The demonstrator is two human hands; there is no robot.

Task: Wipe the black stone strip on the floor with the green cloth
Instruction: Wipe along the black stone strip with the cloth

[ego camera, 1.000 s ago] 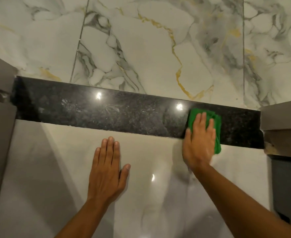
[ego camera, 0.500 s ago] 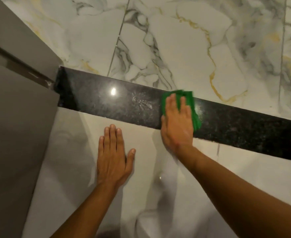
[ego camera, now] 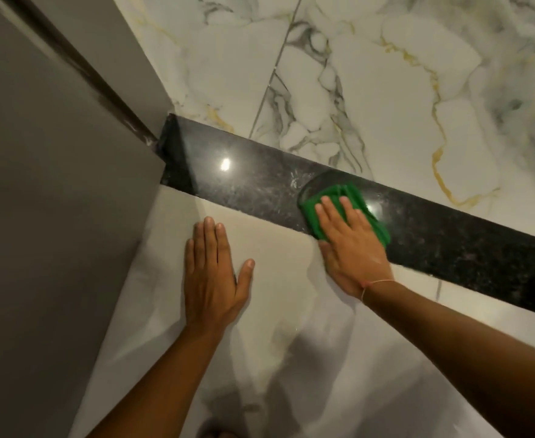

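A pale glossy floor [ego camera: 291,311] fills most of the view, seen from above by a person kneeling or crouching over it; beyond it, toward twelve o'clock, lie white marble tiles [ego camera: 370,90] veined in grey and gold. A grey door frame [ego camera: 38,184] stands along the nine o'clock side. Between the two floor areas runs the black stone strip [ego camera: 449,245], a polished dark band slanting from the frame down toward three o'clock. Its stretch toward nine o'clock shows pale smears and specks, so that part likely remains to be wiped. The left hand [ego camera: 210,276] lies flat and spread wide on the pale floor, holding nothing, apparently propping up the person's weight. At its two o'clock, the right hand [ego camera: 351,245] presses the folded green cloth [ego camera: 343,200] onto the middle of the strip, fingers extended flat on top so the palm spreads pressure across the cloth. A thin pink thread [ego camera: 375,283] circles the right wrist.
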